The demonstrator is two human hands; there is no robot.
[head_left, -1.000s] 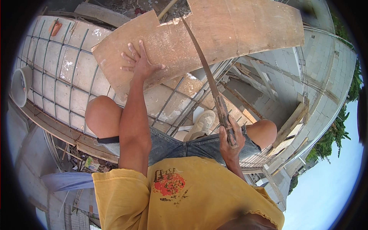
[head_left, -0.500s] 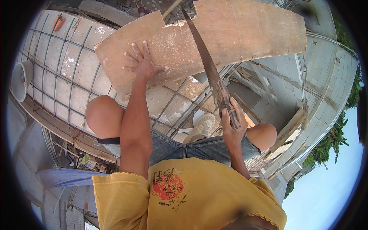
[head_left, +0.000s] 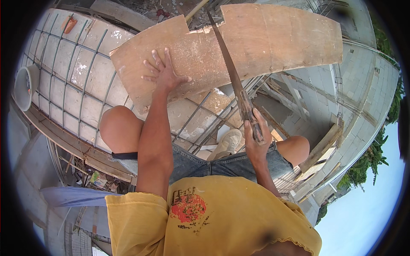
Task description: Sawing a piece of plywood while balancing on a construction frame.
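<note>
A worn brown plywood sheet [head_left: 282,38] lies across the far side of my knees, with a squared notch broken into its far edge. My left hand [head_left: 164,74] rests flat on its left part, fingers spread. In my right hand [head_left: 259,138] is the handle of a handsaw [head_left: 230,64], gripped with the fingers wrapped round it. The dark, narrow blade points away from me and crosses the sheet, its tip at the right side of the notch. Where the teeth meet the wood is hard to make out.
Tied steel rebar [head_left: 85,83] forms a grid over pale boards on the left. A white bucket [head_left: 26,87] stands at the far left, and a broken brick piece [head_left: 69,24] lies at the back. To the right, the ground drops beside a grey block wall [head_left: 371,81].
The whole view has shifted slightly. The saw has slid a little along its line toward me, and my left hand keeps its place on the plywood sheet.
</note>
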